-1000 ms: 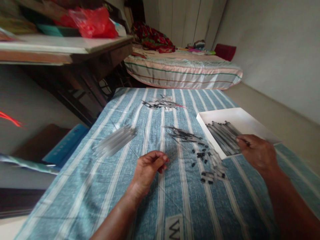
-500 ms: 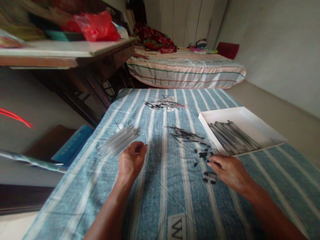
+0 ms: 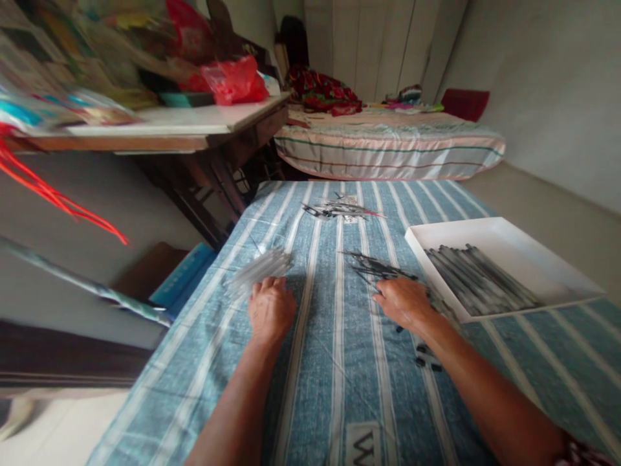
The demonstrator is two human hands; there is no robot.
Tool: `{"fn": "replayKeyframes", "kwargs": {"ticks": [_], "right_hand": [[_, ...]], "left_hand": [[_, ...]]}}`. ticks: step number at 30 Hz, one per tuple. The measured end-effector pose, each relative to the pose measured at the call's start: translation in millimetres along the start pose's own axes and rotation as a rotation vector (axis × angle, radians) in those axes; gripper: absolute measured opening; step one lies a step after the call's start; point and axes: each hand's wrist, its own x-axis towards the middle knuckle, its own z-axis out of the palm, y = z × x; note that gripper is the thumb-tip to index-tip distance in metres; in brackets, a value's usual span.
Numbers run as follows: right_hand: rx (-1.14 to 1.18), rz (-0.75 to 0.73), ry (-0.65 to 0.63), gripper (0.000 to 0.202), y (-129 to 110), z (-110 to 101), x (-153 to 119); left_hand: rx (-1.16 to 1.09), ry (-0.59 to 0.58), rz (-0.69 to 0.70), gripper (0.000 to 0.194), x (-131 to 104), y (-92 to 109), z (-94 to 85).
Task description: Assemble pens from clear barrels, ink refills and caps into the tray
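Observation:
Clear plastic pen barrels (image 3: 257, 270) lie in a pile on the left of the striped cloth. My left hand (image 3: 272, 307) touches the near edge of that pile, its fingers curled down and their tips hidden. Thin dark pen refills (image 3: 376, 264) lie in a loose heap right of centre. Over the heap's near end is my right hand (image 3: 402, 301), its fingers closed and pointing down; what they hold is hidden. Small black caps (image 3: 429, 356) lie below my right wrist, partly covered by the arm.
A white box (image 3: 490, 318) on the right holds several pens (image 3: 478, 275). More thin pen parts (image 3: 339, 210) lie at the far end of the cloth (image 3: 315, 401). A wooden table (image 3: 194, 123) with a red bag (image 3: 237, 81) stands at left, beyond red cords (image 3: 68, 200).
My right hand has moved from the black caps up to the refill heap. My left hand has turned palm-down against the barrel pile. The view has shifted left.

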Motion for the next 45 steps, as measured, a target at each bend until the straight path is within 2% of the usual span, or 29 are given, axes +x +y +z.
{"fn": "replayKeyframes", "kwargs": {"ticks": [2, 8, 12, 17, 25, 28, 33, 36, 39, 45], "right_hand": [[-0.012, -0.013, -0.011, 0.026, -3, 2, 4], [-0.014, -0.02, 0.01, 0.025, -2, 9, 6], [0.008, -0.031, 0.009, 0.024, 3, 9, -1], [0.206, -0.112, 0.011, 0.019, 13, 4, -17], [0.649, -0.256, 0.065, 0.019, 35, 17, -25], [0.731, -0.293, 0.088, 0.022, 40, 23, -23], [0.778, -0.292, 0.205, 0.024, 44, 25, -22], [0.794, -0.277, 0.252, 0.023, 47, 24, -23], [0.787, -0.269, 0.266, 0.023, 50, 24, -23], [0.753, -0.297, 0.259, 0.021, 52, 23, -24]], "left_hand": [[0.009, -0.008, -0.024, 0.033, 0, 1, -0.4], [0.004, 0.086, -0.086, 0.034, 2, 0, -0.5], [0.037, 0.035, -0.125, 0.031, 3, -1, -0.4], [0.054, -0.049, -0.136, 0.03, 5, -2, -2.8], [0.032, -0.025, -0.007, 0.031, 6, -1, 0.1], [-0.006, -0.019, 0.013, 0.025, 6, -2, 2.3], [-0.089, 0.016, 0.104, 0.025, -3, 5, -0.3], [-0.318, -0.017, 0.213, 0.017, -9, 13, -5.2], [-0.632, -0.121, 0.343, 0.017, -13, 16, -10.1], [-0.813, -0.221, 0.481, 0.028, -17, 19, -13.1]]}}
